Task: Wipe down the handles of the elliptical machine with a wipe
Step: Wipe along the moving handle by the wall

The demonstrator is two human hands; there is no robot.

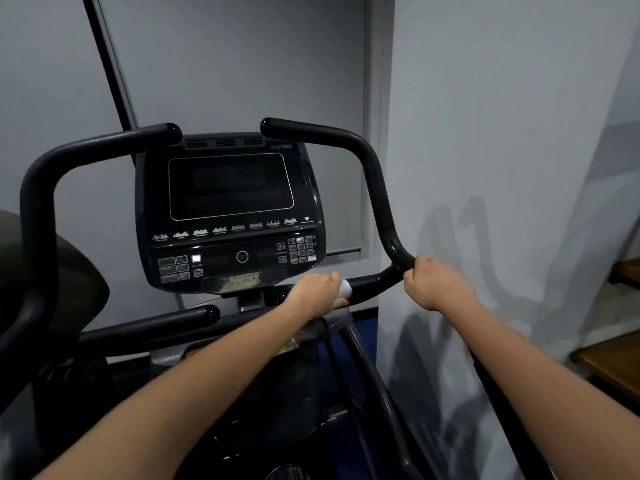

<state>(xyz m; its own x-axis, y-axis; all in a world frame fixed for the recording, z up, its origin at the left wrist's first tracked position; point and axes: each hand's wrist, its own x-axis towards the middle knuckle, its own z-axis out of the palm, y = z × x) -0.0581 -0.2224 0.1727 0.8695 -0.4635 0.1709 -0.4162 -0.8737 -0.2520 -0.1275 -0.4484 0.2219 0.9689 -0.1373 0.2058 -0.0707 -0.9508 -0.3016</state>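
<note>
both hands curl round the right handle, left hand clamping the wipe, right hand bare.

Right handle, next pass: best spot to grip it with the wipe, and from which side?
Probably the bare upright run of the right handle, above the bend that the right hand grips. Come from the console side, since the wall sits close on the other. The tube is round, so the wipe held by the left hand can wrap it.
</note>
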